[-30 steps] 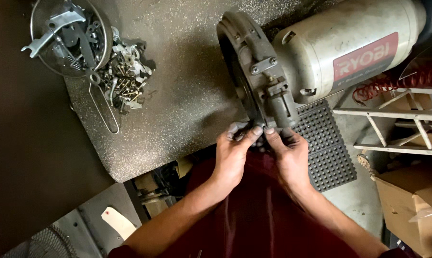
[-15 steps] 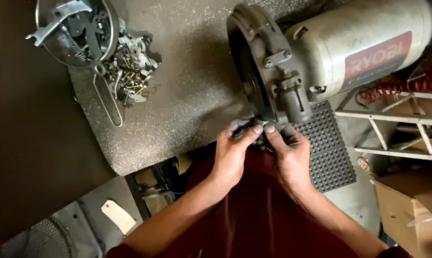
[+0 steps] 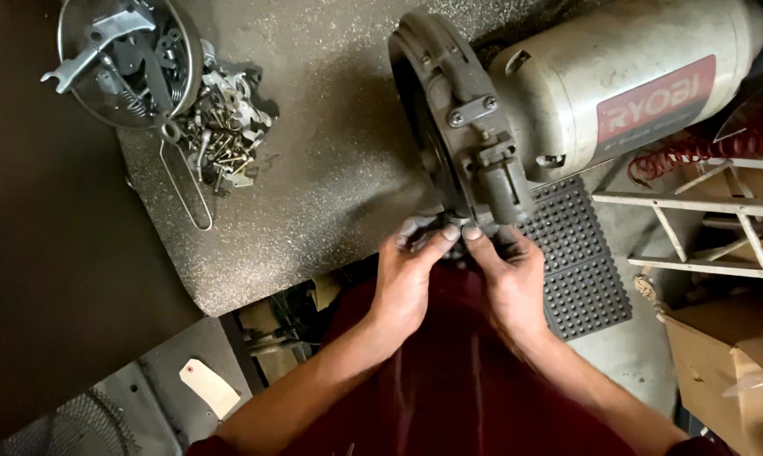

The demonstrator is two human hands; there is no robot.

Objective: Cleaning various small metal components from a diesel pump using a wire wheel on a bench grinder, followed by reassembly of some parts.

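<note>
Grey speckled stone makes up the surface, and on it lies a bench grinder with a cream, rounded motor body and a dark, grimy cast-metal wheel guard shaped like a ring. At the guard's lower edge, near the front rim of the surface, both hands meet on a small dark metal part that is mostly hidden by the fingers. The left hand has its grip closed narrowly on that part from the left, thumb on top; the right hand pinches it from the right, fingertips touching those of the left.

At the far left corner sits a round wire-mesh strainer holding loose steel pieces: a flat wrench-like plate, springs and dark stamped brackets. Just beside it lies a heap of screws and small fittings, touching the strainer's long looped wire handle.

Under the grinder's right side lies a black rubber mat with a raised studded texture. A brown cardboard box stands at the lower right.
</note>
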